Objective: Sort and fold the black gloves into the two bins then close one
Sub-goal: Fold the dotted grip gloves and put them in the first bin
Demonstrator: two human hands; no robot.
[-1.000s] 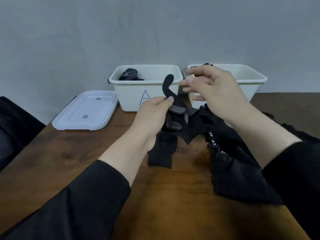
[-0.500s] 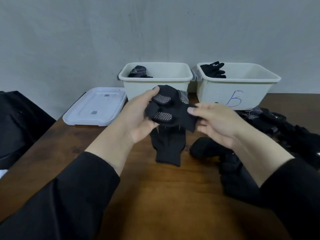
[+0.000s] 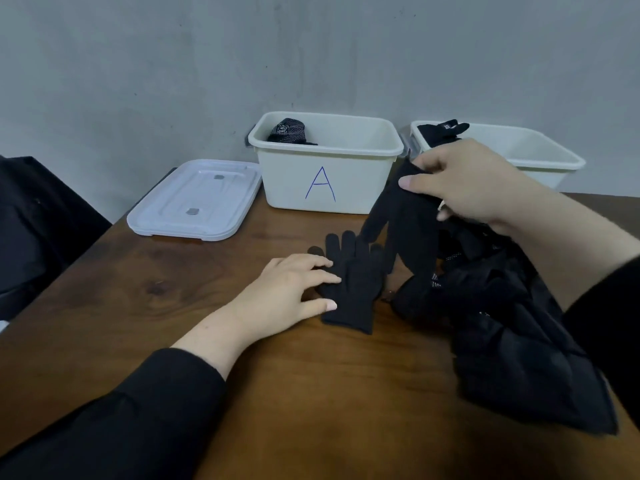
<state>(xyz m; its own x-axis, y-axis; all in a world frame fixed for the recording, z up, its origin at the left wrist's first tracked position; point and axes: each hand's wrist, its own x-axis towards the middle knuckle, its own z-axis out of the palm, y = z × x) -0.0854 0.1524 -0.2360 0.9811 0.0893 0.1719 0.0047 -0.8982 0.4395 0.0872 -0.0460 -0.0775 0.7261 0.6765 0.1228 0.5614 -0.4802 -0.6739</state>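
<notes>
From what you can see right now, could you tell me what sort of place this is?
Probably a makeshift sorting station indoors: a wooden table against a bare grey wall, with a white bin marked A.

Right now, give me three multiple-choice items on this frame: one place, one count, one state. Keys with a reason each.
1. Where is the lid?
A. on bin A
B. flat on the table, left of bin A
C. in the right hand

2. How many bins show?
A. one
B. two
C. three

3. What is the right hand doing?
A. pinching a lifted glove
B. resting flat on the table
C. closing a bin

Key:
1 B, it lies beside bin A, which is open.
2 B, bin A and a second bin.
3 A, the lifted glove hangs from its grip while the left hand rests on the flat glove.
</notes>
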